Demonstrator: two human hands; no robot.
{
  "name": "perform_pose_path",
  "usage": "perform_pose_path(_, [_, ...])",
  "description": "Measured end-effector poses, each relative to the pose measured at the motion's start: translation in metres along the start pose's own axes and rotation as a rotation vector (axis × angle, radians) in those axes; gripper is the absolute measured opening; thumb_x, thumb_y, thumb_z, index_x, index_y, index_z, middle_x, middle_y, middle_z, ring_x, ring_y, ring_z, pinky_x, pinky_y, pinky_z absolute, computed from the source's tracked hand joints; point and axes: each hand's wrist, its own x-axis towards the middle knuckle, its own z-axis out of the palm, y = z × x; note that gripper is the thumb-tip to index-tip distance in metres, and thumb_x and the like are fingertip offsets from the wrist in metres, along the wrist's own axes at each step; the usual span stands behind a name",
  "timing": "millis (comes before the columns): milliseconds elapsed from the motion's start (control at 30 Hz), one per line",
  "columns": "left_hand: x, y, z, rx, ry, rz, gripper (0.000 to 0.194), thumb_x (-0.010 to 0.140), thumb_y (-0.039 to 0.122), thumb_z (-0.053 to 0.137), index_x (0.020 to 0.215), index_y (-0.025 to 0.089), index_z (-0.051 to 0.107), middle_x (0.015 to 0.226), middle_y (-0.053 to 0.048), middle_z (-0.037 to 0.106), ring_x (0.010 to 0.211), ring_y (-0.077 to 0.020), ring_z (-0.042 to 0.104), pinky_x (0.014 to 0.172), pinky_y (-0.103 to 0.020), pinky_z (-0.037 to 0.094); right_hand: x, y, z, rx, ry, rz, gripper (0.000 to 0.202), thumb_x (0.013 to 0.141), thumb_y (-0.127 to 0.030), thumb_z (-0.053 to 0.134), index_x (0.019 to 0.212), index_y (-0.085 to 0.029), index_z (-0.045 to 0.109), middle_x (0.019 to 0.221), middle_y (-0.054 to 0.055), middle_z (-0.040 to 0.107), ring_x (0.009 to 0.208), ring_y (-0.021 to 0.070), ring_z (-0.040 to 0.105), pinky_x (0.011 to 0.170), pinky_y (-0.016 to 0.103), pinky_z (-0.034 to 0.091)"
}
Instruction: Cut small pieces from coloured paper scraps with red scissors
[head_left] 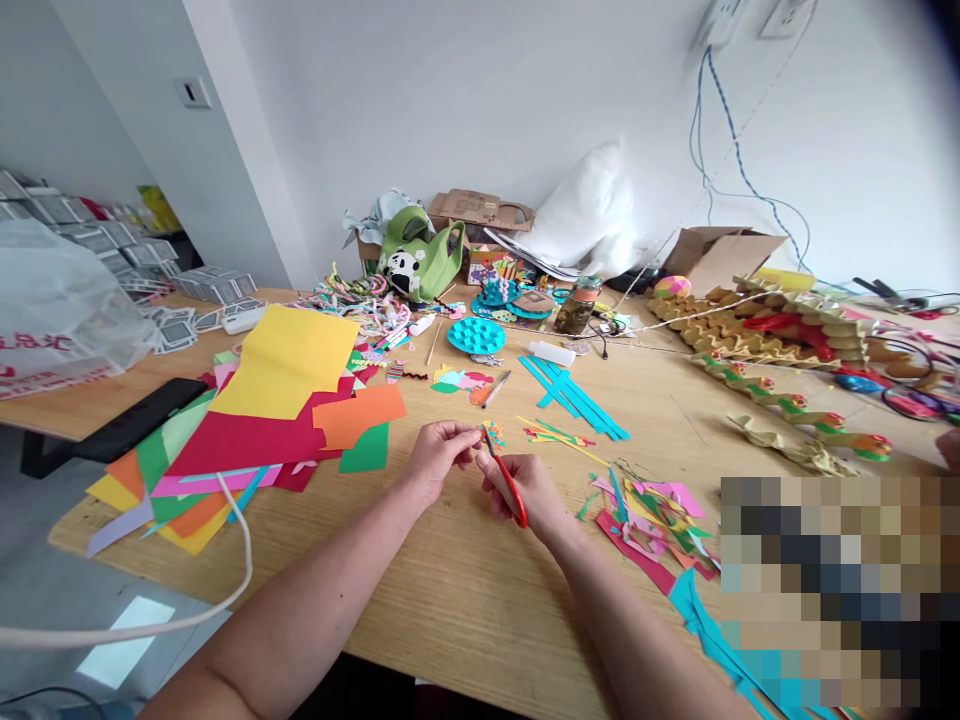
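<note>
My right hand (pixel 525 490) is closed on red-handled scissors (pixel 513 498), their blades pointing up and left. Beside it, my left hand (pixel 444 458) is pinched near the blade tips; what lies between its fingertips is too small to make out. Just beyond the fingertips is a small pile of colored paper bits (pixel 493 434). Thin yellow, red and green strips (pixel 559 436) lie to the right of the pile, and wider blue strips (pixel 574 395) are farther back. A pen (pixel 496 390) rests behind the hands.
Colored paper sheets (pixel 292 365) are stacked at left, with a pale cable (pixel 247 540) crossing in front. Paper scraps (pixel 652 520) lie at right, before egg cartons (pixel 750 325). A blue disc (pixel 477 337), a jar (pixel 577 306) and a green bag (pixel 424 262) stand behind.
</note>
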Motion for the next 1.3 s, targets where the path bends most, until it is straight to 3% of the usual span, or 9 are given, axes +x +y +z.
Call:
perform_pose_path(500, [-0.0001,-0.0001,-0.0003,0.035,-0.028,0.011,0.018,0.061,0.030,0.071,0.060,0.014,0.066,0.053,-0.001,0.056,0.050,-0.0090,0.046,0.049,-0.022,0.035,0.0008,0.0009,0.0004,0.008,-0.003,-0.010,0.059,0.072,-0.071,0.058,0.054,-0.016,0.053,0.038,-0.001,0.051,0.031,0.0084,0.044,0.033,0.019,0.031])
perform_pose_path(1300, [-0.0011,-0.0017,0.0009,0.008,-0.044,-0.021,0.021,0.059,0.031,0.073,0.057,0.014,0.063,0.055,-0.002,0.058,0.050,-0.0088,0.046,0.049,-0.022,0.034,0.0042,0.0060,0.0013,0.030,-0.001,-0.015,0.057,0.070,-0.071,0.060,0.059,-0.015,0.055,0.041,0.000,0.054,0.035,0.0098,0.048,0.036,0.020,0.034])
